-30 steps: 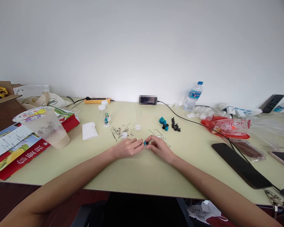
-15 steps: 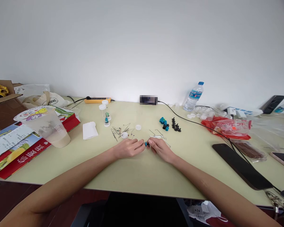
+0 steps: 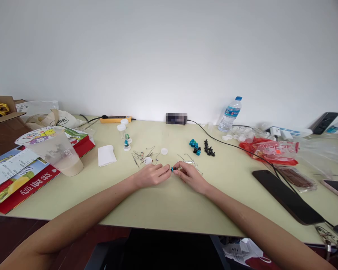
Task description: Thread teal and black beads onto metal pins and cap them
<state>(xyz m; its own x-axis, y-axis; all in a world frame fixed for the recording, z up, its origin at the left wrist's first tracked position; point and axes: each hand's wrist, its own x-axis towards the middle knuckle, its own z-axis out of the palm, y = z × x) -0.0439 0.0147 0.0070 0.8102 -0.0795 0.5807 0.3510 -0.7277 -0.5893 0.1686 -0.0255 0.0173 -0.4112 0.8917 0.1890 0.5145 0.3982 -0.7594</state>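
A small blue-and-black piece [image 3: 172, 169] is pinched between the fingertips of both hands, just above the table; its exact kind is too small to make out. My left hand [image 3: 152, 175] grips it from the left, fingers closed. From the other side, my right hand [image 3: 190, 177] pinches its dark end between thumb and forefinger. Beyond the right hand lie bent metal rods [image 3: 189, 160]. A pile of small blue pieces [image 3: 194, 144] and several black flanged pieces [image 3: 208, 148] sit farther back. Thin pins with coloured ends [image 3: 143, 155] are scattered past the left hand.
Two clear tubes with white caps [image 3: 125, 137] stand behind the pins, near a white cap [image 3: 164, 151]. At left are folded paper [image 3: 106, 155] and a drink cup [image 3: 63, 155]. A water bottle [image 3: 230, 114], a red bag [image 3: 269, 150] and a black phone [image 3: 287, 197] occupy the right.
The fingers of my right hand have shifted slightly around the piece, and the piece has moved a little left and up. The things on the table have stayed put.
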